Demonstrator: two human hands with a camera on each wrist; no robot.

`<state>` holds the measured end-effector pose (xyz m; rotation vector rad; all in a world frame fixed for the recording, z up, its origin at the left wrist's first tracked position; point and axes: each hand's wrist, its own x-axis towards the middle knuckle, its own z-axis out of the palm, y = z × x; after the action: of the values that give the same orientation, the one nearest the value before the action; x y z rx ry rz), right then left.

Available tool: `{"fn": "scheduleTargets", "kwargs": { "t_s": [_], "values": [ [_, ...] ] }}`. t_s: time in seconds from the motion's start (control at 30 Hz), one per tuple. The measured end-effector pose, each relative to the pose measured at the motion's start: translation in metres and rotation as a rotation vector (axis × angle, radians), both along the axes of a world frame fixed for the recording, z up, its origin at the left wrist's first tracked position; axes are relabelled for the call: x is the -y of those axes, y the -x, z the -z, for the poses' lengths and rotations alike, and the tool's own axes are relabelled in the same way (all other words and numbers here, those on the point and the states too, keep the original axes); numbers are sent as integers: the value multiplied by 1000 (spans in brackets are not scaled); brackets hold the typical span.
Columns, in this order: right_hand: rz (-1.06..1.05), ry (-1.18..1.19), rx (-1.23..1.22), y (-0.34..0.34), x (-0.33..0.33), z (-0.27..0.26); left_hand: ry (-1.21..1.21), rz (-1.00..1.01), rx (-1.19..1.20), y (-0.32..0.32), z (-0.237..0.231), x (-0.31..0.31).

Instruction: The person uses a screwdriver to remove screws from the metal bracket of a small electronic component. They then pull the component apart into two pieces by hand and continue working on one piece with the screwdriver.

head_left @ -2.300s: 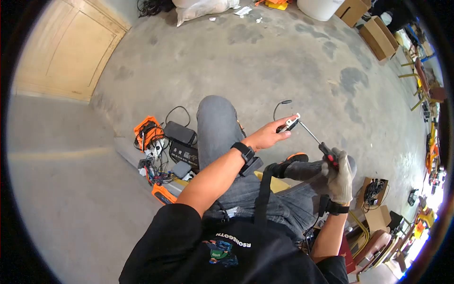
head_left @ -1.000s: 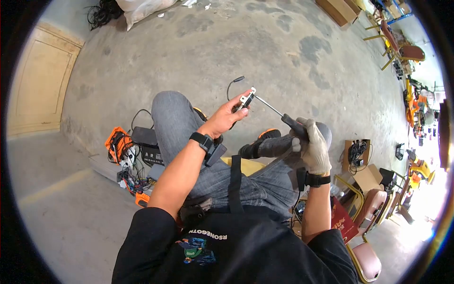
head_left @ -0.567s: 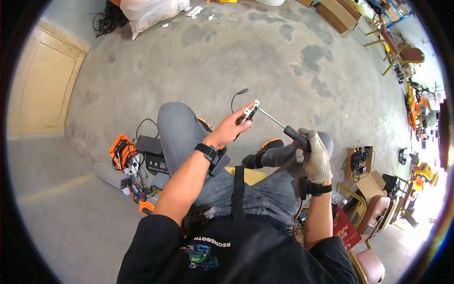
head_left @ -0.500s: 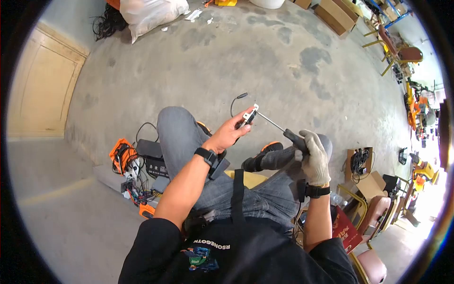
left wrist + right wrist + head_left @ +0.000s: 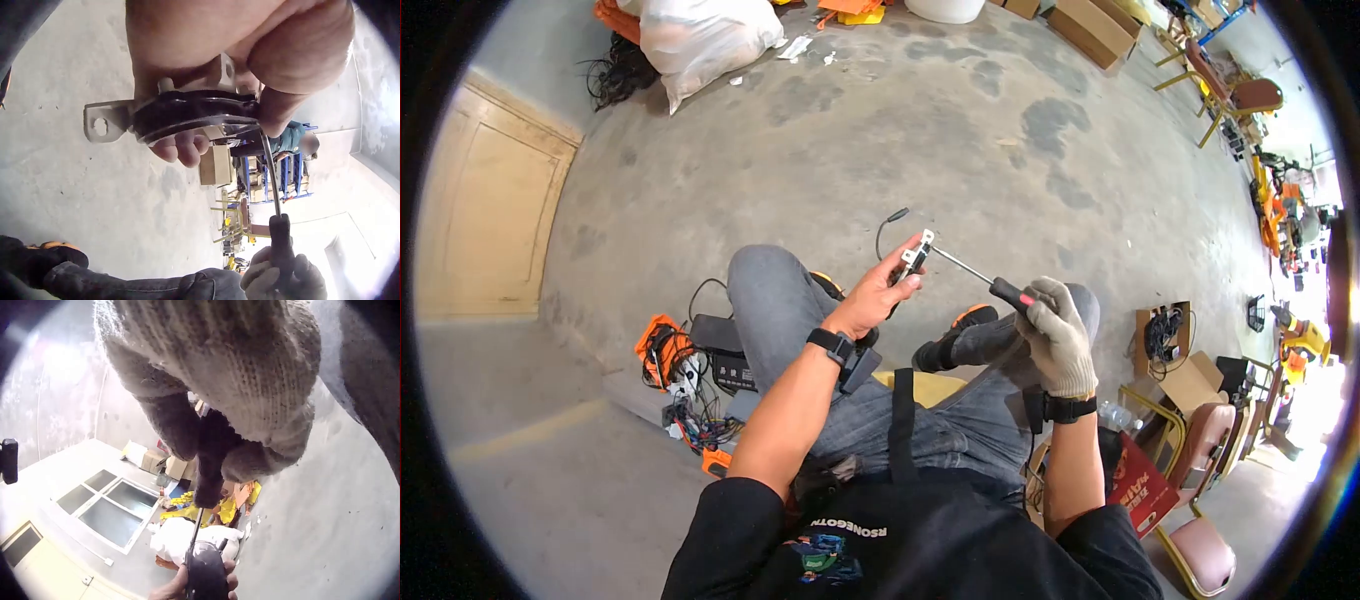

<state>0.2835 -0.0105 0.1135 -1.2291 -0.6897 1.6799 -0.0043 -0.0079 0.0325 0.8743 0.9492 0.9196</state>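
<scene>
In my bare left hand (image 5: 865,303) I hold a small black device (image 5: 918,257) with pale mounting tabs, pinched between thumb and fingers. The left wrist view shows its curved black body (image 5: 194,114) and a holed tab (image 5: 103,122) sticking out. A thin cable (image 5: 880,235) ending in a black plug rises beside it. My gloved right hand (image 5: 1060,340) grips the black and red handle of a screwdriver (image 5: 1008,292). Its metal shaft (image 5: 272,172) reaches the edge of the device near my left thumb, where the tip is hidden.
Tangled cables (image 5: 700,420), an orange bag (image 5: 662,345) and a black box (image 5: 730,372) lie left of my bent leg. To the right stand an open carton with cables (image 5: 1165,335) and chairs (image 5: 1200,445). A white sack (image 5: 705,45) lies beyond; another person (image 5: 290,140) appears far back.
My gloved hand has turned round the screwdriver handle, and its red part now shows between the fingers. The left hand keeps the device. The head view has shifted.
</scene>
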Motion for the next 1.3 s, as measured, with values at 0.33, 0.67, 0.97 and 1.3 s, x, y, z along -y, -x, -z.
{"fn": "scheduleTargets", "kwargs": {
  "t_s": [0.33, 0.67, 0.97, 1.3],
  "values": [
    [-49, 62, 7, -4, -5, 1, -18, 33, -11, 2, 2, -2],
    [60, 135, 99, 14, -5, -14, 42, 9, 18, 2, -1, -2],
    [-3, 31, -31, 0, -2, 6, 65, -20, 40, 1, 0, -4],
    [-13, 40, 3, 6, -1, -8, 60, -22, 29, 0, -3, -3]
  ]
}}
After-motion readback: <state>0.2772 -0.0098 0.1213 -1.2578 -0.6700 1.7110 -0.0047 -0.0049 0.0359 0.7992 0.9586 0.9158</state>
